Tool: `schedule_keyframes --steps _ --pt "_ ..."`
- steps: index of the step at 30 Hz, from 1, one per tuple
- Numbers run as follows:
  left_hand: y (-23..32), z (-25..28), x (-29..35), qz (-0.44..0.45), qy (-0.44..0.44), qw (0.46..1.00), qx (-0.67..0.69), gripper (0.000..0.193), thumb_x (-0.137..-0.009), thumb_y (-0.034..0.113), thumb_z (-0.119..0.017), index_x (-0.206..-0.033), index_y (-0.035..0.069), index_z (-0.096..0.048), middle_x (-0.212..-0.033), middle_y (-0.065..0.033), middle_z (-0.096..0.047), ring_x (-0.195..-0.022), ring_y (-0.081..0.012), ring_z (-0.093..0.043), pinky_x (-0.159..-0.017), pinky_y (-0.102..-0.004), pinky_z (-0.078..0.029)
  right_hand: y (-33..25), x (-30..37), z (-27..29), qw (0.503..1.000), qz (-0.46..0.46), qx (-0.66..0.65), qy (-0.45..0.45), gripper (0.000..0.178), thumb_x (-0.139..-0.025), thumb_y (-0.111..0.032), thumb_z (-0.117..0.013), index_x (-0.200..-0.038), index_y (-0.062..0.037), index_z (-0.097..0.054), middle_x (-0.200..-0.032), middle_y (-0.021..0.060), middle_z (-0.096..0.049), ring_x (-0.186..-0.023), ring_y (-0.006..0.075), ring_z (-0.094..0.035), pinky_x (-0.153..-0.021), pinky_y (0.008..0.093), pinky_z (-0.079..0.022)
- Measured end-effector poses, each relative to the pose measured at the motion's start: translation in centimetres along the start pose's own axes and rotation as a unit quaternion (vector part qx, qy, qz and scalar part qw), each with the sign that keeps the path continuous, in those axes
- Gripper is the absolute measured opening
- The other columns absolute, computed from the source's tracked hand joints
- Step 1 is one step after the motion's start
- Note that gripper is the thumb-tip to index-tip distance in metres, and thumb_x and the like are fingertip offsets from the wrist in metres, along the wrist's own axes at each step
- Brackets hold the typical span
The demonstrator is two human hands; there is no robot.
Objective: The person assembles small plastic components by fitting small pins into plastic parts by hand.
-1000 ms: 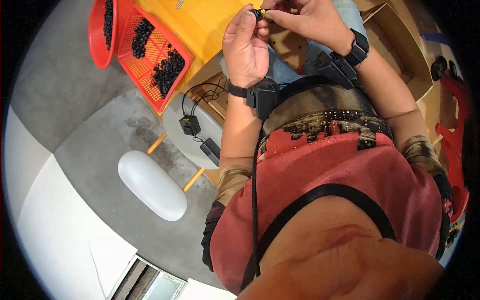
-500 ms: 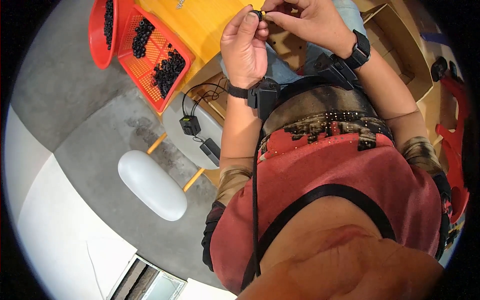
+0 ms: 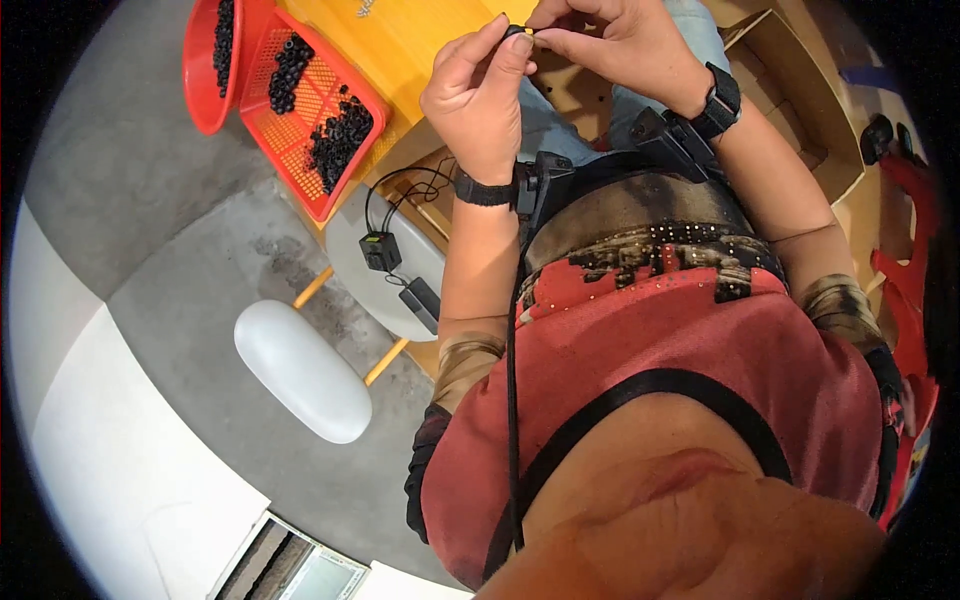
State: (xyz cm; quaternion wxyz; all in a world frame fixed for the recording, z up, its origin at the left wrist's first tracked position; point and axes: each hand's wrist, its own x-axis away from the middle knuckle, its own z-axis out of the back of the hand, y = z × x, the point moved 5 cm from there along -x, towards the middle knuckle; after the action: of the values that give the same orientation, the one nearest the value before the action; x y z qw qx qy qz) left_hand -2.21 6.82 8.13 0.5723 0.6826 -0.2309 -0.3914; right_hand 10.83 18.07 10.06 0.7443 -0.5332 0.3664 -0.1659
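Observation:
My left hand (image 3: 478,105) is raised at the top of the view, pinching a small black part (image 3: 517,31) between thumb and fingers. A bit of yellow shows at the part's right end. From the other side, my right hand (image 3: 645,50) brings thumb and forefinger together at that yellow end. The two hands almost meet over my lap, and the part's exact kind is too small to tell. Left of my hands, a red perforated basket (image 3: 300,192) holds two heaps of small black pieces (image 3: 341,137).
A red bowl (image 3: 200,75) with more black pieces leans by the basket. Both adjoin a yellow table (image 3: 410,40). A grey stool (image 3: 345,235) carries black devices with cables (image 3: 378,250). A white rounded seat (image 3: 303,370) stands lower left. An open cardboard box (image 3: 800,110) sits at right.
My left hand has shifted slightly left and turned at the wrist, its lower fingers now less in sight. The right hand stays nearly in place at the part.

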Motion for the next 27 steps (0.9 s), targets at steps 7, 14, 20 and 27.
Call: schedule_keyframes --steps 7,14,20,27 --pt "-0.9 0.8 0.4 0.05 -0.009 0.997 0.063 0.023 -0.092 0.001 -0.077 -0.114 -0.006 -0.073 -0.103 -0.0107 -0.07 -0.079 -0.0142 -0.07 -0.07 -0.025 -0.059 1.2 -0.2 -0.4 0.998 0.033 -0.043 -0.042 0.012 -0.086 -0.007 -0.078 -0.093 -0.0002 -0.071 -0.082 0.0099 -0.071 -0.074 0.0177 -0.068 -0.067 0.0292 -0.052" --pt "-2.0 0.9 0.3 0.148 -0.041 0.967 0.205 0.03 -0.09 -0.001 -0.078 -0.118 -0.001 -0.065 -0.102 -0.01 -0.07 -0.077 -0.0157 -0.067 -0.071 -0.028 -0.057 3.7 -0.7 -1.0 0.959 -0.058 -0.221 -0.167 0.009 -0.088 -0.001 -0.078 -0.093 -0.0001 -0.07 -0.086 0.0034 -0.071 -0.08 0.0099 -0.066 -0.071 0.0249 -0.053" --pt "-2.5 0.8 0.1 0.213 -0.091 0.921 0.314 0.038 -0.09 -0.005 -0.075 -0.12 0.006 -0.054 -0.1 -0.0118 -0.071 -0.079 -0.0188 -0.067 -0.07 -0.0299 -0.054 3.9 -1.3 -1.0 0.912 -0.121 -0.289 -0.264 0.016 -0.088 0.005 -0.076 -0.101 -0.0004 -0.069 -0.088 0.0006 -0.069 -0.081 0.0078 -0.064 -0.073 0.0221 -0.053" --pt "-4.3 1.1 0.4 0.249 -0.117 0.899 0.339 0.035 -0.091 -0.005 -0.073 -0.12 0.008 -0.055 -0.103 -0.0146 -0.071 -0.082 -0.0197 -0.067 -0.071 -0.0302 -0.053 3.1 -2.4 -1.7 0.877 -0.161 -0.316 -0.325 0.032 -0.087 0.005 -0.078 -0.117 0.0004 -0.07 -0.092 -0.0021 -0.06 -0.084 0.0081 -0.059 -0.076 0.0224 -0.052"
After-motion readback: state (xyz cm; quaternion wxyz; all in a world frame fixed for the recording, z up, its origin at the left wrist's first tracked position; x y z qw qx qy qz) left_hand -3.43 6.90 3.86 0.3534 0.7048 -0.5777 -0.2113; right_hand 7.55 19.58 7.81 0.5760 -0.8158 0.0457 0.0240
